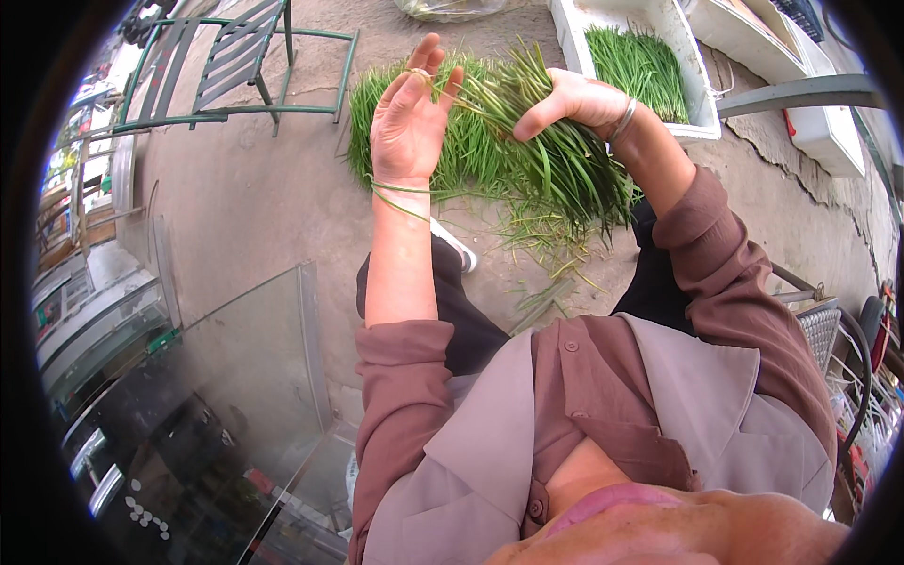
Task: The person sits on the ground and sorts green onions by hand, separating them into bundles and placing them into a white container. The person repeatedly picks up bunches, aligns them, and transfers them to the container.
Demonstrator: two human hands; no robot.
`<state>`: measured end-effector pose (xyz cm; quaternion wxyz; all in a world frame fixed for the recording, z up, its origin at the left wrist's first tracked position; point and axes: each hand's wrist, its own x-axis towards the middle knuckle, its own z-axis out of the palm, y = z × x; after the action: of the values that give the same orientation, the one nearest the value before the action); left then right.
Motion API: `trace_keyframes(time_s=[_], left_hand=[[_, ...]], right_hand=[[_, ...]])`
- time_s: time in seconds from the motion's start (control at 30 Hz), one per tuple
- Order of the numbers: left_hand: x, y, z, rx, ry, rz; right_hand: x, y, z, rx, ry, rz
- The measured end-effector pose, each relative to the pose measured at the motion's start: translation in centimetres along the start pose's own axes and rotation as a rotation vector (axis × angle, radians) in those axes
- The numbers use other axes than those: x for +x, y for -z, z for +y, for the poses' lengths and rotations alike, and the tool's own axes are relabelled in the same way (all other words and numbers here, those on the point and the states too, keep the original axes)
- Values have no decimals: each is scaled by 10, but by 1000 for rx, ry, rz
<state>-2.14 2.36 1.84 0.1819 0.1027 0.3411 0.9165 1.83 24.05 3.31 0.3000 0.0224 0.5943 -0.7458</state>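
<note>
My right hand [579, 102] grips a thick bunch of garlic chives [565, 155], its pale stem ends towards the left and its dark leaf tips hanging towards me. My left hand [413, 120] is raised beside the bunch, palm up, with its fingers bent. A few thin pale stalks [462, 99] run from the bunch to its fingers. Narrow green strands [402, 188] loop around my left wrist. Beneath both hands a wide heap of chives [466, 159] lies on the ground. Loose trimmings [558, 244] are scattered between my feet.
A white foam box [696, 78] holding more chives [635, 70] stands ahead on the right. More white boxes [823, 127] are beyond it. A green metal chair [233, 63] is at the far left. Near my left side stands a glass panel [254, 339]. A clear plastic bag [452, 7] lies ahead.
</note>
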Motion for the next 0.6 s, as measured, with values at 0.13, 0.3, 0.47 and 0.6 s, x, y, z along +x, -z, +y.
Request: trace_keyframes(time_s=[0.13, 0.3, 0.47, 0.6], left_hand=[[3, 12, 12, -86, -83, -26], [-1, 27, 30, -50, -155, 99], [-16, 42, 45, 56, -137, 36], [-31, 52, 53, 69, -50, -75]], right_hand=[[-3, 1, -3, 30, 1, -34], [-10, 14, -12, 149, 74, -26], [-18, 50, -21, 286, 212, 90], [-25, 76, -26, 330, 325, 93]])
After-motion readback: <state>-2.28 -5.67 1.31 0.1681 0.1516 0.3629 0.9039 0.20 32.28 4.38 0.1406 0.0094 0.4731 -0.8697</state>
